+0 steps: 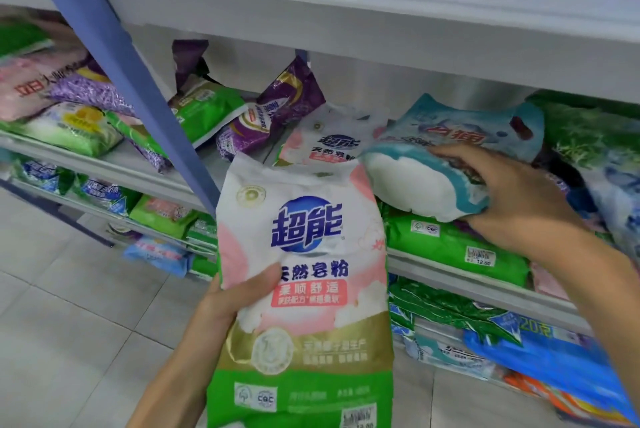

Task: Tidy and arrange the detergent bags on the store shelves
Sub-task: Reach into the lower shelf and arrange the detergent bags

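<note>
Gripping a white-and-pink detergent bag upright with the left hand, thumb pressed across the front, just right of the blue shelf post and nearer the camera. Clasping a teal-and-white detergent bag with the right hand, fingers curled over its edge, farther right of the post, on the middle shelf above a green bag. Leaning further back, right of the post: a second white-and-pink bag and a purple bag. Heaped left of the post: assorted bags in pink, purple and green.
</note>
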`<action>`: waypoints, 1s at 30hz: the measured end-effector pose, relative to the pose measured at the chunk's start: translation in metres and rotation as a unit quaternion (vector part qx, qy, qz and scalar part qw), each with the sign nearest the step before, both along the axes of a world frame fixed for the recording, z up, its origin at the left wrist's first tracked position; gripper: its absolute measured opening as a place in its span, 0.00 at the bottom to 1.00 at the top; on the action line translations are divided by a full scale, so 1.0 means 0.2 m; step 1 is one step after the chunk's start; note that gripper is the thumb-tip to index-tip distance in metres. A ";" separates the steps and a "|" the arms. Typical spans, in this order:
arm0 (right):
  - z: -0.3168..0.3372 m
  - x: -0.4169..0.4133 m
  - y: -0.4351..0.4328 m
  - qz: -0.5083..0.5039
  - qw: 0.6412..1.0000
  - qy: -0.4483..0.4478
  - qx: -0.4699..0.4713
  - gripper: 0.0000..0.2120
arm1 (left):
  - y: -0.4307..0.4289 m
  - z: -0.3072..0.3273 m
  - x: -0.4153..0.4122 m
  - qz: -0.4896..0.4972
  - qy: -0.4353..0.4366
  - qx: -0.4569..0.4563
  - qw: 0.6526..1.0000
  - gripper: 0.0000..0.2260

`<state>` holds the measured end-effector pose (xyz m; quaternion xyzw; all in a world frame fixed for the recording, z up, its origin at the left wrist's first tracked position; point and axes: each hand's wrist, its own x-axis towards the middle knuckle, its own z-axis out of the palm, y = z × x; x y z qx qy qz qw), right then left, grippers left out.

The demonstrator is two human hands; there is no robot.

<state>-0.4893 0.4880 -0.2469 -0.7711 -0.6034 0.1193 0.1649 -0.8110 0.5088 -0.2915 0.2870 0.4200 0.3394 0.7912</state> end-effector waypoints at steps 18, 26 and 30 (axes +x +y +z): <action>-0.14 0.23 -0.17 0.012 0.991 0.118 0.065 0.53 | 0.42 0.19 0.34 0.012 0.150 0.122 0.981 0.16; -0.18 0.26 -0.18 0.053 0.989 0.110 0.079 0.50 | 0.91 0.28 0.48 -0.087 0.360 0.293 0.882 0.25; -0.14 0.21 -0.20 0.059 0.996 0.051 0.047 0.54 | 0.84 0.29 0.48 -0.145 0.507 0.346 0.776 0.30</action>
